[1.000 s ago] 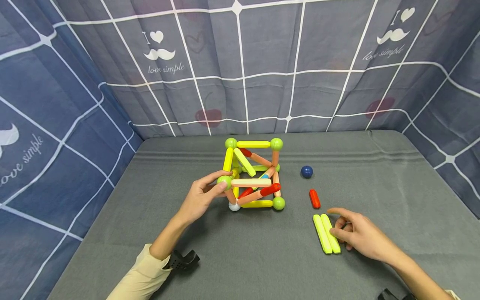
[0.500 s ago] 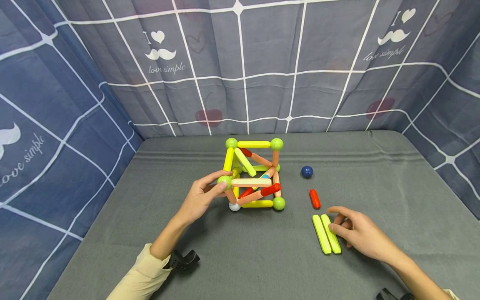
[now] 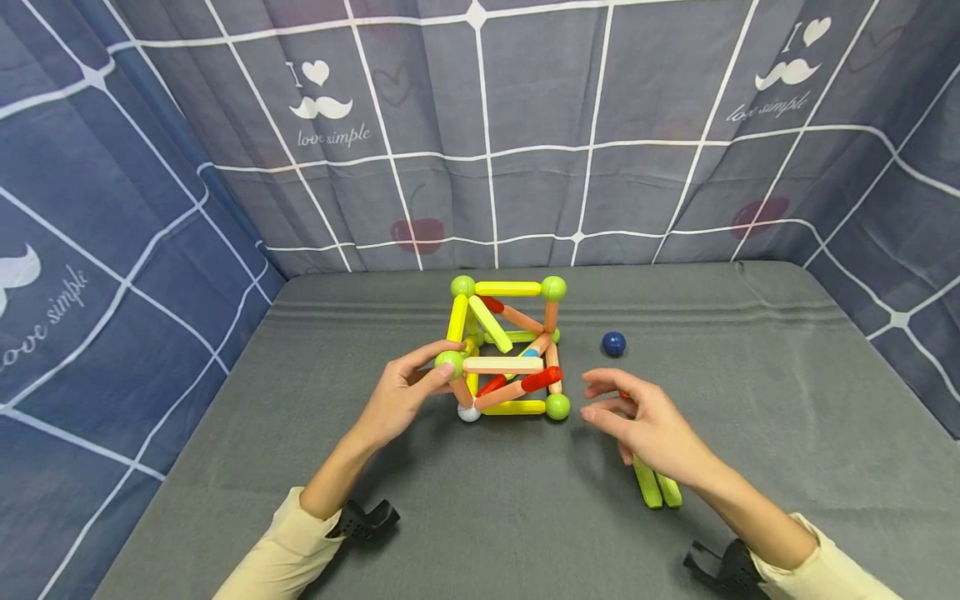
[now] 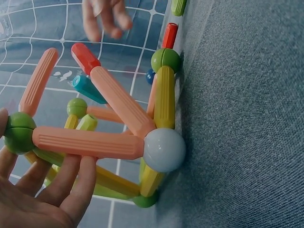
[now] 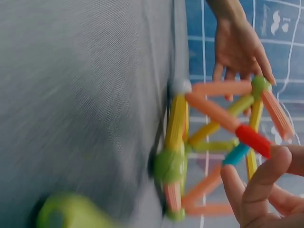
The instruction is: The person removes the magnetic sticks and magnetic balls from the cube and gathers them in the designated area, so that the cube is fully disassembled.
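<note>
A cube-like frame of magnetic building sticks and balls stands mid-table. My left hand pinches the green ball at its upper front-left corner. From that ball a pale peach stick reaches right, its far end free. A peach stick with a red end slants up from the white ball at the lower corner. My right hand hovers just right of the frame, fingers loosely bent, nothing visible in it. In the right wrist view its fingertips overlap the red end.
Two yellow-green sticks lie on the grey cloth, partly under the right hand in the head view. A short red stick is mostly hidden there by that hand. Behind it sits a dark blue ball. A checked curtain encloses the back and sides.
My right hand has left the yellow-green sticks and moved left and away from me toward the frame; the sticks stay in place. The left hand keeps its hold on the green ball.
</note>
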Demonstrator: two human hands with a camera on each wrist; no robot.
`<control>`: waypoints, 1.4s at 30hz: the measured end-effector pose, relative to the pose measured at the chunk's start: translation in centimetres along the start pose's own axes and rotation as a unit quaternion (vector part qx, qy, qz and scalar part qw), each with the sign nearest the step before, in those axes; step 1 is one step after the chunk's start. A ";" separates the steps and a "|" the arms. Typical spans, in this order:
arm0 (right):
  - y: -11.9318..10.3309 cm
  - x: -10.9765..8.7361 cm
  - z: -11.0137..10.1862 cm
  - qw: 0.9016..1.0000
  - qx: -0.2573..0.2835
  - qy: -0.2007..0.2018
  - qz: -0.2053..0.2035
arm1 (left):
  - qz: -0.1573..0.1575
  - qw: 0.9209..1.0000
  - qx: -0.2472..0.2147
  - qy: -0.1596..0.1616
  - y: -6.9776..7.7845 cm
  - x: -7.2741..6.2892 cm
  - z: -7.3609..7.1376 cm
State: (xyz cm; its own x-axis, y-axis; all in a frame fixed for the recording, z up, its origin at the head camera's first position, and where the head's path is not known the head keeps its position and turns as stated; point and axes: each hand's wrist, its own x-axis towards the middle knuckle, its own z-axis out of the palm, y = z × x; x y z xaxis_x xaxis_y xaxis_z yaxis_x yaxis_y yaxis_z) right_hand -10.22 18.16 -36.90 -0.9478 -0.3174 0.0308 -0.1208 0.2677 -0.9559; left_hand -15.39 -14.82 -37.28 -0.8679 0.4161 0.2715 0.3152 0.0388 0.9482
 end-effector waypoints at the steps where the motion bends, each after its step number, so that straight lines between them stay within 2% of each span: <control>1: -0.1 0.6 0.5 1.000 0.017 -0.005 0.002 | 0.001 1.000 0.003 0.001 0.0 0.0 0.0; 5: -0.3 2.3 1.9 0.995 0.091 -0.018 0.027 | 0.001 1.000 -0.001 -0.003 -0.1 0.1 0.2; 9: -0.4 3.3 3.1 0.987 0.149 -0.009 0.053 | 0.002 1.000 -0.006 -0.007 -0.1 0.2 0.3; 13: -0.3 3.8 3.8 0.983 0.176 -0.003 0.058 | 0.002 1.000 0.003 -0.003 -0.1 0.1 0.3; 21: -0.2 3.7 4.1 0.976 0.211 -0.020 0.040 | 0.003 1.000 0.007 -0.001 0.0 0.2 0.3; 29: -0.1 3.4 3.7 0.979 0.196 0.011 0.046 | 0.002 1.000 0.005 -0.002 -0.1 0.2 0.2; 36: 0.8 2.3 1.8 0.990 0.117 0.072 0.016 | 0.001 1.000 0.001 -0.001 -0.1 0.1 0.0; 42: 1.5 1.3 -0.4 0.990 0.081 0.119 0.006 | -0.001 1.000 -0.002 0.000 -0.1 0.0 -0.1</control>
State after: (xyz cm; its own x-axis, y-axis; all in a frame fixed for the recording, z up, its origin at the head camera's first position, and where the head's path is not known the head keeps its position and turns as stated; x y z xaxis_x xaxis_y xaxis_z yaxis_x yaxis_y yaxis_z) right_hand -11.77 18.47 -38.23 -0.9938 -0.0875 0.0687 -0.0786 0.1153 -0.9902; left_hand -15.47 -14.85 -37.34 -0.8681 0.4164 0.2701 0.3127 0.0362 0.9492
